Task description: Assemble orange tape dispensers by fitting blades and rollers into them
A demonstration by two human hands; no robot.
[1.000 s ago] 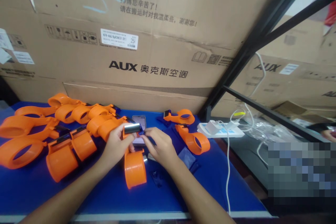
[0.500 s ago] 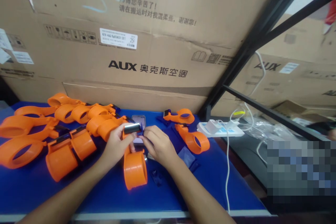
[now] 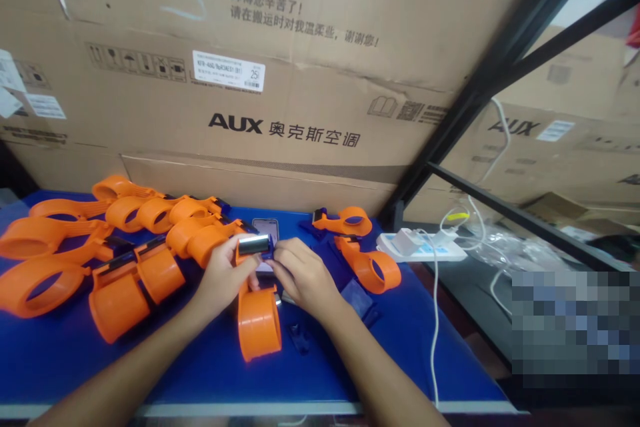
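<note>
A stack of large cardboard boxes (image 3: 280,80) fills the upper half of the frame, and a blue table (image 3: 200,367) runs across the lower half. Left of centre on it lies a crowded pile of orange ring parts (image 3: 100,260); two more orange ring parts (image 3: 367,260) sit right of centre, with a white power strip (image 3: 425,248) just beyond them at the table's right edge.

At the centre of the frame, the left hand (image 3: 223,277) pinches a small grey metal cylinder (image 3: 253,244) between thumb and fingertips. The right hand (image 3: 300,273) closes on the cylinder's right end, where a dark blue bit shows; whether it truly grips that bit or only steadies it cannot be told. Below the hands an orange ring piece (image 3: 259,323) hangs or rests, seemingly joined to what they hold, its open band facing the lower edge of the frame.

The cylinder lies roughly level, its long axis running left to right across the picture, the right end a little lower and turned toward the right hand.

The likeliest slip, as I judge it: the cylinder is smooth and held only by fingertips, so a push from the right hand off its axis could twist it out of the pinch and send it rolling among the orange parts or off the table. A phone (image 3: 266,228) lies on the table just behind the hands and could be knocked. The small dark blue pieces (image 3: 300,339) on the blue surface are easy to lose sight of.
</note>
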